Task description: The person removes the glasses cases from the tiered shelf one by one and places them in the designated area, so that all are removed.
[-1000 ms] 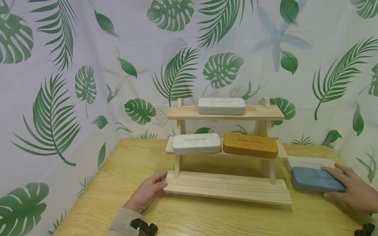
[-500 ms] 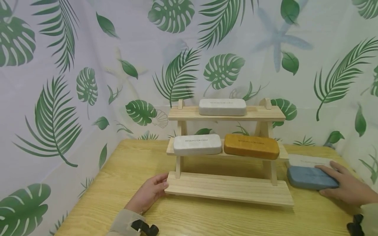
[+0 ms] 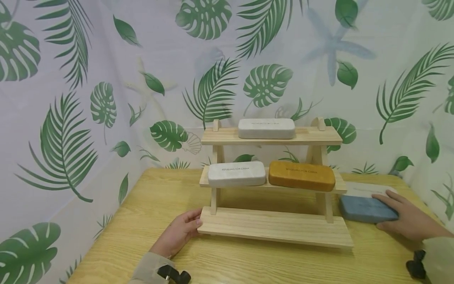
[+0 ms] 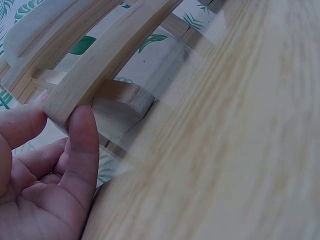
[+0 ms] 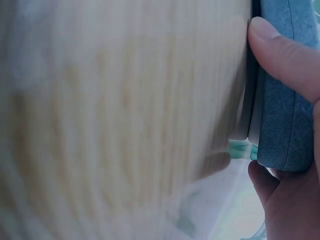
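Observation:
A wooden three-tier display stand (image 3: 273,227) is on the table. At its lower left corner, my left hand (image 3: 180,232) pinches the end of the bottom board (image 4: 75,92) between thumb and finger. To the right of the stand, my right hand (image 3: 408,219) grips a blue glasses case (image 3: 367,209). In the right wrist view, my thumb lies on one side of the blue case (image 5: 285,120) and a fingertip shows at its lower end. Directly behind the blue case lies a white glasses case (image 3: 369,188), partly hidden by it.
On the top tier sits a white glasses case (image 3: 266,129). The middle tier holds another white case (image 3: 237,174) on the left and an orange-brown case (image 3: 301,175) on the right. A leaf-print cloth (image 3: 142,106) hangs behind the wooden table (image 3: 142,205).
My right hand and the blue case have shifted left, closer to the stand, and slightly back. The left hand keeps its pinch on the bottom board, and the stand stays in place.

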`<state>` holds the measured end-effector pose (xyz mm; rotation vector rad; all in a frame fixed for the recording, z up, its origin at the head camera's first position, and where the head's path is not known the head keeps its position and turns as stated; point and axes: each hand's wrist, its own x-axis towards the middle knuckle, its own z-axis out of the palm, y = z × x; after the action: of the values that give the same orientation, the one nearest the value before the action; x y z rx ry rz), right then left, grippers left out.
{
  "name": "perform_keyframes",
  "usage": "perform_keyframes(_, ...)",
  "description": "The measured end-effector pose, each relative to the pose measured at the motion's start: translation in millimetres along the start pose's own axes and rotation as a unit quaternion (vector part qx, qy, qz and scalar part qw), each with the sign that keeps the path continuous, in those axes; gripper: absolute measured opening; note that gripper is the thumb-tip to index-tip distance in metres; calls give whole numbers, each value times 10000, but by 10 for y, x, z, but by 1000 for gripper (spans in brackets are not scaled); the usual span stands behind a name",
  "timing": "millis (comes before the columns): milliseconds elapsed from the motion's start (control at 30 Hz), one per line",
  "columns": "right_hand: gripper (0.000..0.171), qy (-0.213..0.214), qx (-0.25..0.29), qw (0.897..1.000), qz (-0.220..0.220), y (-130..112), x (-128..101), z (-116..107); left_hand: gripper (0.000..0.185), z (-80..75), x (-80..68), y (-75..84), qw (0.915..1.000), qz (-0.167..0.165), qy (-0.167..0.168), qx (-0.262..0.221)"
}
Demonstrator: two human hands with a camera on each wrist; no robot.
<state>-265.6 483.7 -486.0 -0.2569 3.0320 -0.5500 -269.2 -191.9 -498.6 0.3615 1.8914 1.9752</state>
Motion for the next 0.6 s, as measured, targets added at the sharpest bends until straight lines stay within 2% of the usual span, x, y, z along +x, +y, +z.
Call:
perform_keyframes(133, 111, 18, 1, 10000, -21, 1, 14, -5, 60, -5, 1, -8, 10000, -11, 18, -10)
perform_keyframes(433, 105, 150, -355, 9992, -101, -3, 52, 12, 60, 0, 10, -8, 10000, -3, 51, -65)
perform_keyframes(600, 103, 134, -292, 9995, -51, -10, 66, -3, 60, 4, 5, 1, 10000, -22, 43, -11)
